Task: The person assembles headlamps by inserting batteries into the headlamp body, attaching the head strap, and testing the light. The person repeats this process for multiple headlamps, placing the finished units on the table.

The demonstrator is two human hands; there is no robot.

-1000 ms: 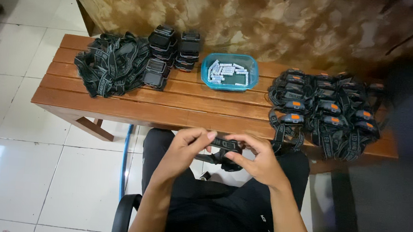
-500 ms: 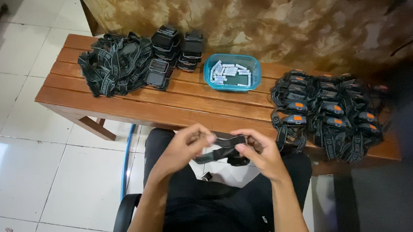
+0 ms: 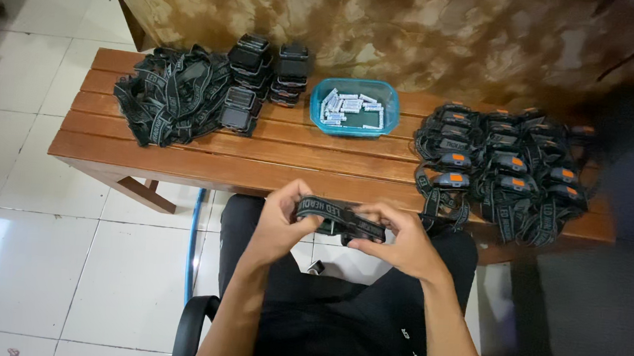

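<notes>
Over my lap, just in front of the wooden bench (image 3: 206, 164), both hands hold one black headlamp with its elastic strap (image 3: 338, 217). My left hand (image 3: 283, 220) pinches the strap's left end. My right hand (image 3: 399, 239) grips the right end, where the lamp body sits mostly hidden under my fingers. The strap is stretched flat between the two hands.
On the bench lie a heap of loose black straps (image 3: 166, 104) at the left, stacked black lamp bodies (image 3: 261, 74), a blue tub of small white batteries (image 3: 354, 108), and several assembled headlamps with orange buttons (image 3: 503, 169) at the right. A stone-patterned wall stands behind; white tiles lie below.
The hands have drawn apart, pulling the strap out flat between them; earlier they were close together around the lamp body.
</notes>
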